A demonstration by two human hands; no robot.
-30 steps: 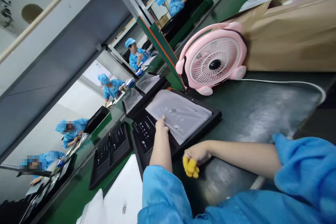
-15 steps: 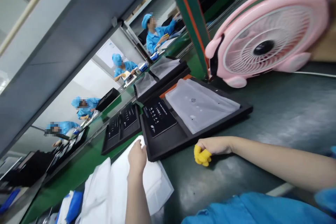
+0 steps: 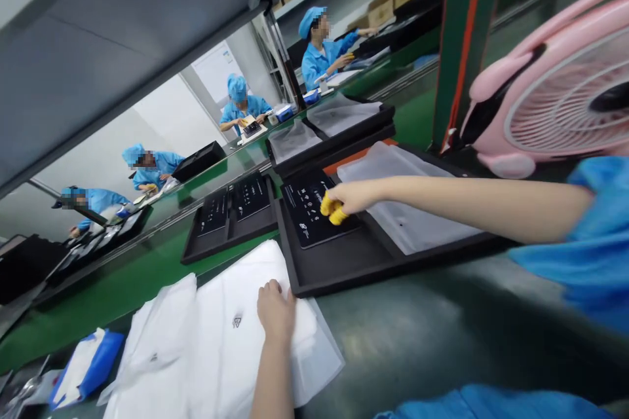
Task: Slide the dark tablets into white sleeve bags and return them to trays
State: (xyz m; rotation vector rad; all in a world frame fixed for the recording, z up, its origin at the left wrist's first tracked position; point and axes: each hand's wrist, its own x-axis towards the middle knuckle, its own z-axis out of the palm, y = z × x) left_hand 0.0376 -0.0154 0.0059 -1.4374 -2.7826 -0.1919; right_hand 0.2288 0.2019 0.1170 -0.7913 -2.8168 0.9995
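Observation:
My left hand (image 3: 276, 314) lies on a pile of white frosted plastic bags (image 3: 221, 347) at the near left, fingers curled against the top bag. My right hand (image 3: 344, 199), with yellow finger cots, reaches over a black tray (image 3: 344, 262) and rests its bunched fingertips on a small black printed box (image 3: 314, 209) in the tray's left compartment. A frosted bag (image 3: 403, 209) fills the tray's right compartment. Whether the fingers pinch the box I cannot tell.
A pink desk fan (image 3: 555, 105) stands at the right behind a green post (image 3: 462, 46). Another black tray with printed boxes (image 3: 230, 216) lies on the green belt, more trays beyond. Several people in blue coats and caps (image 3: 319, 46) work along the line. A blue-and-white pack (image 3: 83, 366) lies far left.
My right hand rose from the tray's near edge and moved onto the black box. My left hand slid along the white bags. The view swung left, cutting off most of the fan.

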